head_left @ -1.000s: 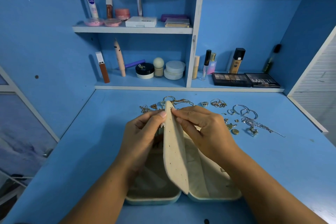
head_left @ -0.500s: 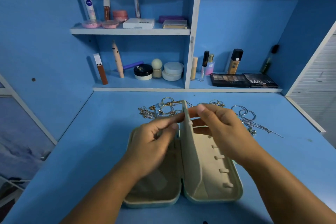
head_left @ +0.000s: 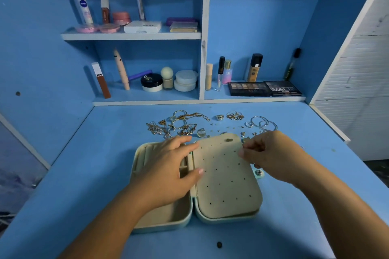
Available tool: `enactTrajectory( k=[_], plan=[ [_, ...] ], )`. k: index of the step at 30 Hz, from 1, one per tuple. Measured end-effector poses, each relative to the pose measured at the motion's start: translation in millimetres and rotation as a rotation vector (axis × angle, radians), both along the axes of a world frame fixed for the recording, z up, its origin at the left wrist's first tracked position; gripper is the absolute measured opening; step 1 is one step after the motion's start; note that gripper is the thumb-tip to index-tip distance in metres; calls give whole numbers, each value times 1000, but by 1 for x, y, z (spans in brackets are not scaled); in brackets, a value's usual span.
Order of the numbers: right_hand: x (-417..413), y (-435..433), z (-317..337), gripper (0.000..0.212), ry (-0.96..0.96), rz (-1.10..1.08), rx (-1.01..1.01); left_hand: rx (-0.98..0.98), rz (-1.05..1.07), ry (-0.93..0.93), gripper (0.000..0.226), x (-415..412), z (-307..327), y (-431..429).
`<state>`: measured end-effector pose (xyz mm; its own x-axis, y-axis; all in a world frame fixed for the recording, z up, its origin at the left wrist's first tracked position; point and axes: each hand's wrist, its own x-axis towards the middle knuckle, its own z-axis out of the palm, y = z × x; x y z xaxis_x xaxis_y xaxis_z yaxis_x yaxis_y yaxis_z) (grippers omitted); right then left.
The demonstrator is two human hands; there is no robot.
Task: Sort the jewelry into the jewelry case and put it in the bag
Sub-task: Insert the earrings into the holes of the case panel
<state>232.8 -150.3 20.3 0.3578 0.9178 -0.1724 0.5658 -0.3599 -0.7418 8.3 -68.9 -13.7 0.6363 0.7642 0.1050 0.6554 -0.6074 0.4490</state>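
Left hand (head_left: pixel 168 166) spread loose, right hand (head_left: pixel 267 153) curled, grip unclear, flap (head_left: pixel 225 178) now laid flat

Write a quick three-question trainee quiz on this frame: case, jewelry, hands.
1. True or false: the perforated panel lies flat over the right half of the open jewelry case.
2. Multiple choice: where is the loose jewelry? A) in the case's left half; B) on the table behind the case; C) on the lower shelf.
3. Fill in: the left hand lies, fingers straight, mostly over the case's ___ half.

Key: 1 true; 2 B; 3 left.
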Motion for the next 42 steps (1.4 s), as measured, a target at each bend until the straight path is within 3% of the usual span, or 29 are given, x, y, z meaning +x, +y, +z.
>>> enactTrajectory(
  k=[9, 17, 21, 24, 29, 34, 42],
  plan=[
    [-7, -5, -20, 12, -131, -42, 21, -1, -15, 24, 80, 1, -5, 0],
    [-11, -8, -19, 7, -155, -47, 28, -26, -31, 111, 66, 7, 10, 5],
    [-9, -5, -20, 10, -170, -41, 11, -25, -7, 224, 68, 18, 18, 11],
    [2, 6, -17, 13, -211, -17, 8, -41, 6, 204, 67, 19, 16, 14],
    [30, 44, -15, 14, -408, 159, 148, -7, -11, 206, 70, 13, 12, 17],
    [32, 77, -24, 22, -575, 371, 126, 35, -11, 184, 75, 11, 6, 15],
    [28, 89, -24, 17, -553, 476, 104, 75, -13, 144, 75, 10, -1, 15]
  ],
)
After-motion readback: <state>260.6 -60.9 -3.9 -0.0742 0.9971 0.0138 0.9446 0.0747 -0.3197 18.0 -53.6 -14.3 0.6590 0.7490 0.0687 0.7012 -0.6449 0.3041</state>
